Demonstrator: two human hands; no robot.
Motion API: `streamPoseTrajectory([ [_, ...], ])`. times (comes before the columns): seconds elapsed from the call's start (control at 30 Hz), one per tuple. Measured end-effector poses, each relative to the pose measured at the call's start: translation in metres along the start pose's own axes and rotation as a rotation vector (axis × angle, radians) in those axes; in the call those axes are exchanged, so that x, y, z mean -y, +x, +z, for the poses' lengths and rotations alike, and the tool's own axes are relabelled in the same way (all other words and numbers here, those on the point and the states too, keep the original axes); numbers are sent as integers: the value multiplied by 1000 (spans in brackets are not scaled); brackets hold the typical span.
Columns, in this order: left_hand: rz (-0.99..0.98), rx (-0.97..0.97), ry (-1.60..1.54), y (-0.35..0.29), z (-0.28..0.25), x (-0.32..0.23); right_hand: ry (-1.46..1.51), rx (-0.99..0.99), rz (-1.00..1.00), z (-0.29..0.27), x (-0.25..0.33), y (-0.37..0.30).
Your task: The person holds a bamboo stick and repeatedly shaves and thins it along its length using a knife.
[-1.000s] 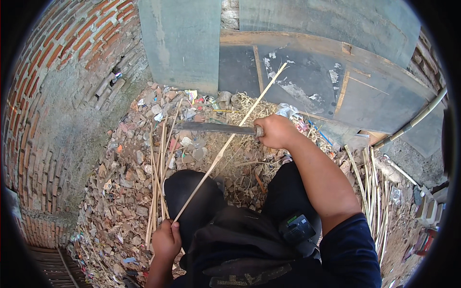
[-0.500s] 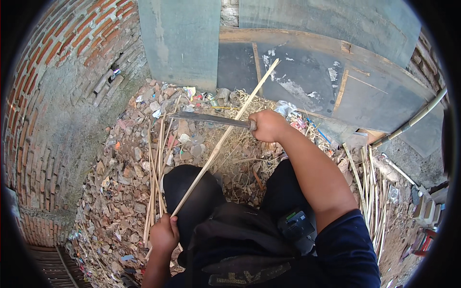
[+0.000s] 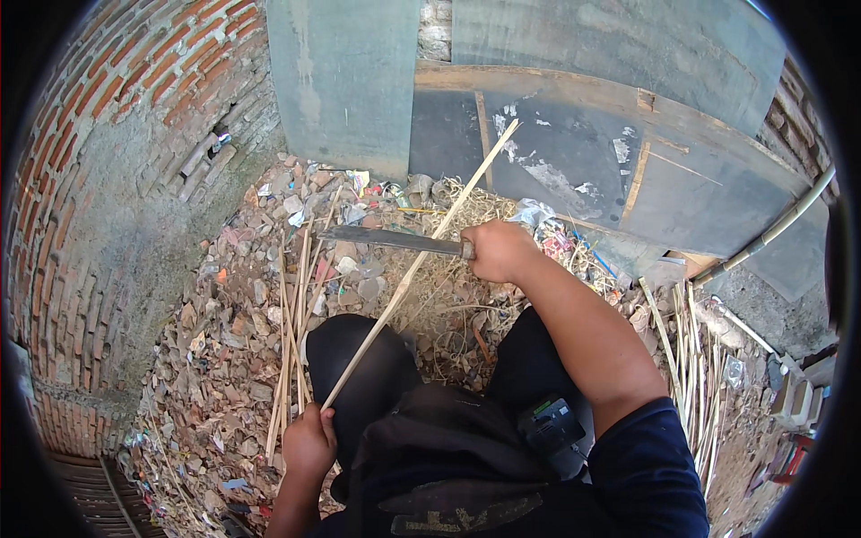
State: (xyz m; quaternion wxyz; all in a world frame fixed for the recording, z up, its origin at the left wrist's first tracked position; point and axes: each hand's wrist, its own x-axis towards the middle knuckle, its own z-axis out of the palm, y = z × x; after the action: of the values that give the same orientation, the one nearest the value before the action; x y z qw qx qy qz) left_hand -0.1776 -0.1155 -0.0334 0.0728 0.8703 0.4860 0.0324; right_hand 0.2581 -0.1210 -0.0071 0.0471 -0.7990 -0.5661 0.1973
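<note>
My left hand [image 3: 309, 441] is closed around the near end of a long bamboo strip [image 3: 386, 316]. The strip slants up and away to the right, over my left knee, and its far tip is split. My right hand [image 3: 499, 251] grips the handle of a machete [image 3: 390, 238], whose long dark blade points left. The blade crosses the strip beyond its middle and appears to lie against it. Curly pale shavings [image 3: 471, 204] are heaped on the ground past the blade.
Bamboo strips [image 3: 291, 332] lie on rubble left of my knee, and another bundle [image 3: 691, 368] lies at the right. A brick wall [image 3: 108, 242] stands left; grey panels [image 3: 345, 90] stand ahead. A bamboo pole [image 3: 771, 229] leans at the right. A dark device [image 3: 552, 429] rests by my right thigh.
The machete and my right hand have shifted slightly toward me along the strip. My left hand keeps its hold, and the view has tilted a little.
</note>
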Motion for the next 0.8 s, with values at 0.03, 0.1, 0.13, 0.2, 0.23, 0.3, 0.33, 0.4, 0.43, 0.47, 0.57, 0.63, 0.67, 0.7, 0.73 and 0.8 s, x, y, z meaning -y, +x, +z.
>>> streamPoseTrajectory([
  [0.03, -10, 13, -7, -1, -1, 1, 0, -1, -2, -1, 5, -3],
  [0.1, -29, 30, -12, -5, -2, 3, -94, 14, -103, 3, 16, -8],
  [0.13, -15, 9, -8, -4, -1, 2, -119, -12, -147, 5, 20, -8],
  [0.2, 6, -12, -4, -6, 1, 1, -53, -23, -69, 3, 3, 1],
  [0.23, 8, -22, -8, -6, 2, 0, 12, -39, 11, 3, -11, 5],
  [0.3, 2, -43, -16, 0, 4, -2, 80, -85, 55, -3, -20, 9],
  [0.33, 0, -36, -2, 2, 1, -4, 67, -72, 80, -2, -21, 7],
  [0.4, -1, -23, 13, 0, -1, -4, 31, -86, 54, 6, -21, 8],
  [0.43, -7, -11, 8, 1, -1, -4, 31, -87, 56, 7, -22, 7],
  [0.47, -17, 2, 7, 0, -1, -3, 13, -68, 11, 5, -14, 3],
  [0.57, -28, -5, -6, -4, 1, 0, -57, -42, -50, -6, 6, -7],
  [0.63, -22, -30, -5, -4, 7, 5, -110, -38, -70, -4, -3, -2],
  [0.67, 2, -54, -12, -3, 8, 3, 11, -79, 31, -1, -32, 4],
  [0.7, 7, -59, -14, 0, 7, 1, 132, -124, 117, -4, -43, 10],
  [0.73, 1, -26, 6, 3, 4, -3, 81, -100, 105, 0, -50, 11],
  [0.8, -9, 4, 29, 4, 1, -4, 75, -136, 103, 3, -41, 7],
])
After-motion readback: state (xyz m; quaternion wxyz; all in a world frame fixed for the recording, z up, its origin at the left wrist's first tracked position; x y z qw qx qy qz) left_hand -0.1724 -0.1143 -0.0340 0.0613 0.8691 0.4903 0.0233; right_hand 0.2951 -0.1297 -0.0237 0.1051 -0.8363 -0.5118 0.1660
